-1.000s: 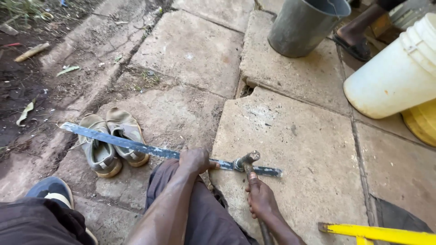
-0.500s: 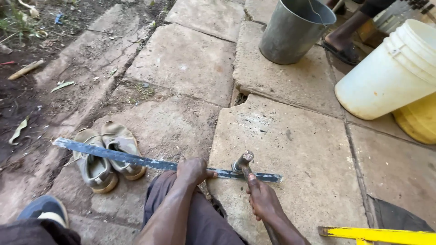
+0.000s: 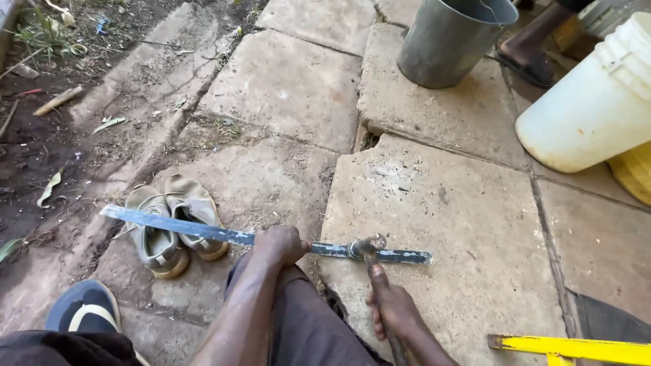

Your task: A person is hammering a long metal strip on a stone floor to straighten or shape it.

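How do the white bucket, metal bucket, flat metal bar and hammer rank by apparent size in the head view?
1. White bucket, cut off by the frame.
2. Metal bucket, farther away and partly cropped, so its order against the white one is unsure.
3. Flat metal bar, long but thin, held by the left hand.
4. Hammer, in the right hand.

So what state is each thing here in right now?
Left hand: gripping the blade mid-length.
Right hand: gripping the hammer handle.
Blade: long, flat, held level above the slab.
Hammer: head resting on the blade.
Slab: cracked at its upper left corner.
Shoes: a pair, empty, under the blade.
Metal bucket: upright.
White bucket: tilted.
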